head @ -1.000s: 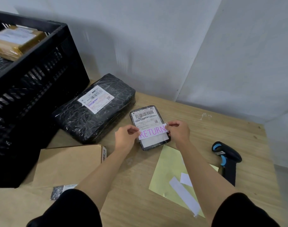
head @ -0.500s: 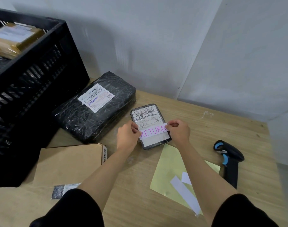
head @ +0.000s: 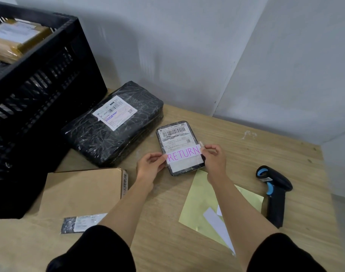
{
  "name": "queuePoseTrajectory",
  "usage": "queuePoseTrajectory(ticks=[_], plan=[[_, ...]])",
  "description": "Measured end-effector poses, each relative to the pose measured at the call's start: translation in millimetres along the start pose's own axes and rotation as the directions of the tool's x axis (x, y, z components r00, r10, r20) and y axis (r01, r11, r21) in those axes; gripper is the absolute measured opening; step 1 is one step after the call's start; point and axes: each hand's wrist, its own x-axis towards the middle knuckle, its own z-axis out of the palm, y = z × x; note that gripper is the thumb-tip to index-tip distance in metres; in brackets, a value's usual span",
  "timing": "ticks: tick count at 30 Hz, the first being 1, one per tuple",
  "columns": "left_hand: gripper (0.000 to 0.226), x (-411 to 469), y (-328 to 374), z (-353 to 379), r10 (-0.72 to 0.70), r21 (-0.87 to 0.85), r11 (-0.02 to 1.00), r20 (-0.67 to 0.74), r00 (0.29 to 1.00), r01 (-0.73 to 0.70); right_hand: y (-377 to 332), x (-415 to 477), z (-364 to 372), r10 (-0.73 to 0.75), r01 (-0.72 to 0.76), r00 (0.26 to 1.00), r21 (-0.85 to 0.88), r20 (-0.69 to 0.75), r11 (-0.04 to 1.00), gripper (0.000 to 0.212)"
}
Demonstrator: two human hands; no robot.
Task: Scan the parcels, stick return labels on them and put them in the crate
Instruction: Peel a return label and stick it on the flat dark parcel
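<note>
The return label (head: 184, 153), a white strip with RETURN in pink letters, is stretched between the two hands. The left hand (head: 151, 167) pinches its left end between thumb and fingers (head: 159, 157), and the right hand (head: 214, 160) pinches its right end the same way. Directly under the fingers lies the small parcel (head: 184, 168), a thin, dark, plastic-wrapped packet flat on the surface (head: 256, 150). The strip crosses the lower part of the parcel's shipping sticker, and I cannot tell whether it already touches.

The label looks light, limp and tacky on its underside, so it is best held only by its two ends and kept taut. Slack in the middle would likely let it crease or catch early. The parcel looks light and fairly stiff, and its glossy wrap is probably slippery. A grip across its two long edges, just below the fingers, should suit the lift into the crate (head: 40, 99). The crate stands well to the left of and beyond the left fingers, with a wrapped parcel (head: 16, 42) already inside.

Just beyond the left fingers sits a large black parcel (head: 112, 124), and nearer the body on that side lie a brown parcel (head: 81, 191) and a flat packet (head: 81, 222). Below the right fingers is the yellow backing sheet (head: 197, 205), and the scanner (head: 273, 189) lies further right, apart from both hands.
</note>
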Motion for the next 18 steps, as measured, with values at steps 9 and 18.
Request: queuePoseTrajectory(ticks=[9, 18], plan=[[0.022, -29, -4, 21, 0.744, 0.807, 0.101, 0.328, 0.583, -0.582, 5, -22, 1, -0.662, 0.567, 0.735, -0.668, 0.147, 0.482, 0.024], [0.054, -19, -33, 16, 0.307, 0.818, -0.126, 0.570, 0.762, -0.561, 24, -28, -1, -0.542, 0.720, 0.648, -0.662, 0.535, 0.208, 0.032]])
